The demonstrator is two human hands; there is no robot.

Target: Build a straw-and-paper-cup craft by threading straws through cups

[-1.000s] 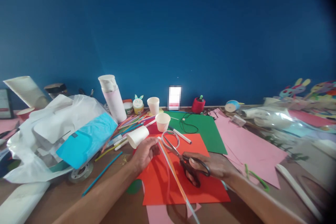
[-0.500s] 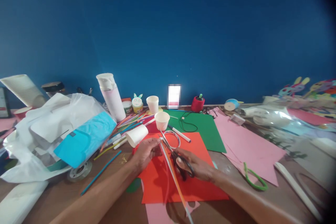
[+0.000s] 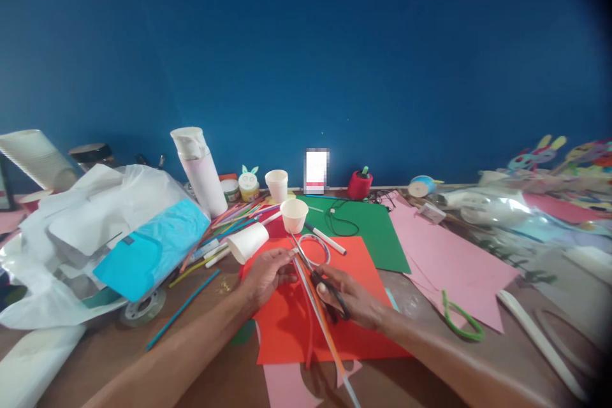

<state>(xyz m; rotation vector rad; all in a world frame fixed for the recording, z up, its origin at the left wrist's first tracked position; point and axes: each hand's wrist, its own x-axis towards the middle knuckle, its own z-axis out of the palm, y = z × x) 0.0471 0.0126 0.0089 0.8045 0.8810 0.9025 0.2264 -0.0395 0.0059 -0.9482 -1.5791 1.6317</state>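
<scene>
My left hand (image 3: 268, 275) pinches the upper end of a long, thin white and orange strip (image 3: 327, 336). The strip slants down toward the near table edge, and its exact material is unclear. In my right hand (image 3: 354, 303) are dark-handled scissors (image 3: 335, 293), fingers around the handles. Their blades point up and left, close beside the left fingertips and the strip's end. Under both hands lies a red-orange sheet (image 3: 282, 344). Just beyond the blades stand a white paper cup (image 3: 294, 217) and a roll of tape (image 3: 315, 248).
A white paper cup (image 3: 247, 243) lies on its side left of my hands. Markers, colored sticks and a plastic bag (image 3: 143, 185) crowd the left. Green (image 3: 382, 242) and pink sheets (image 3: 459, 268) cover the right, with a green pipe cleaner (image 3: 461, 328) nearby. A blue wall rises behind.
The scissors' handles have come closer together and the blades look more closed. Both hands stay in nearly the same place, and the view has shifted slightly.
</scene>
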